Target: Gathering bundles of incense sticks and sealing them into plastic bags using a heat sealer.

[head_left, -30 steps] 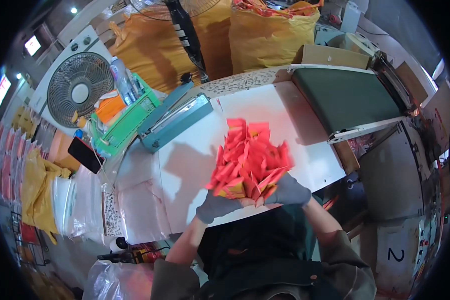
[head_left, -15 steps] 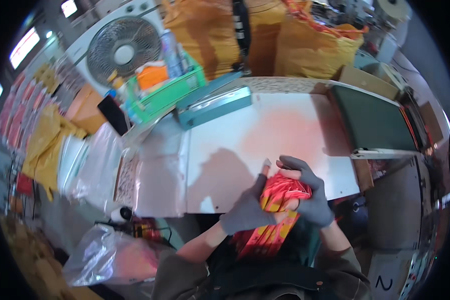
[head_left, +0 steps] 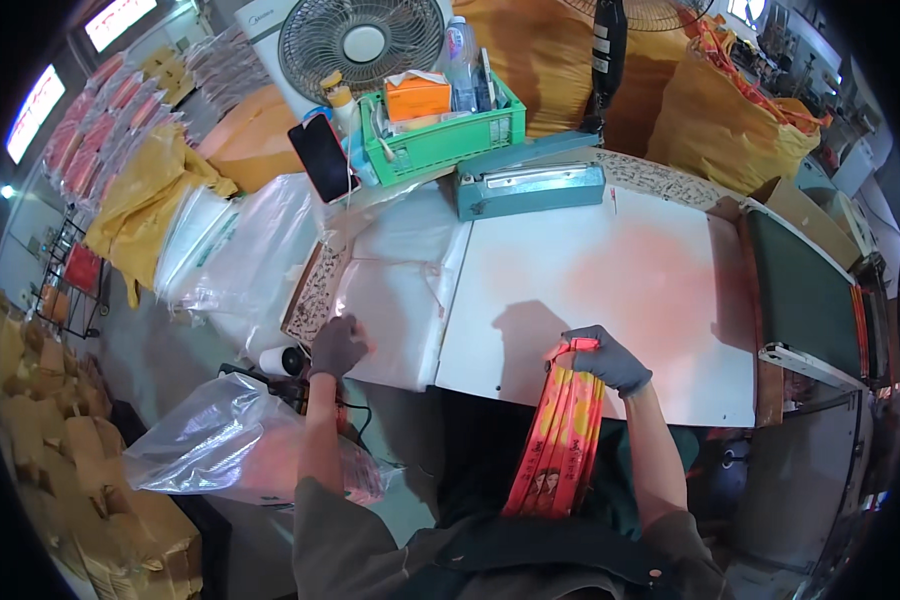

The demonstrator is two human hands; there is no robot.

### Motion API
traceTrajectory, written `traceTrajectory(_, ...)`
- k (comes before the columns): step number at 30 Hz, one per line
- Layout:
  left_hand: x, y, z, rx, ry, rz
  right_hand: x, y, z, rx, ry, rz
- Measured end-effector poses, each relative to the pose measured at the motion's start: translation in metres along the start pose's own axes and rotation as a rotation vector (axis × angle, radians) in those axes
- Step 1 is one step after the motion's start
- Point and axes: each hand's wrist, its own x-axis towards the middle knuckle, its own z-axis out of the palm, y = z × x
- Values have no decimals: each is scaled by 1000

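Observation:
My right hand [head_left: 610,362], in a grey fingerless glove, grips the top end of a bundle of long red and yellow printed packets [head_left: 558,440]. The bundle hangs down past the table's front edge toward my lap. At the left, my gloved left hand [head_left: 338,348] is at the near left corner of a stack of clear plastic bags [head_left: 395,325]. Its fingers are curled against the bags; whether a bag edge is pinched between them is hidden. The white work board [head_left: 510,260] of the table lies between and beyond my hands.
At the back stand a teal metal box [head_left: 530,190], a green crate [head_left: 450,142] with bottles and an orange box, a phone [head_left: 322,158] and a fan [head_left: 362,45]. A dark green panel [head_left: 805,290] bounds the right. A clear bag [head_left: 240,440] sits low left.
My left hand has let go of the bundle and moved left to the plastic bags. The right hand still holds the bundle, which now hangs straighter. The view has turned left.

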Motion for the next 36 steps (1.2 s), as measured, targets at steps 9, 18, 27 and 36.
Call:
traceTrajectory(9,36,-38,28,-324,259,2,10,6,6,38,11,15)
traceTrajectory(18,20,-20,27,-285,85,147,4,15,5,-5,62,19)
traceTrajectory(27,-25,114,-2,-1392,142,122,6,7,18,-3,115,-14)
traceTrajectory(36,-28,197,42,-2119,-207,-155,3,14,9,-39,163,40)
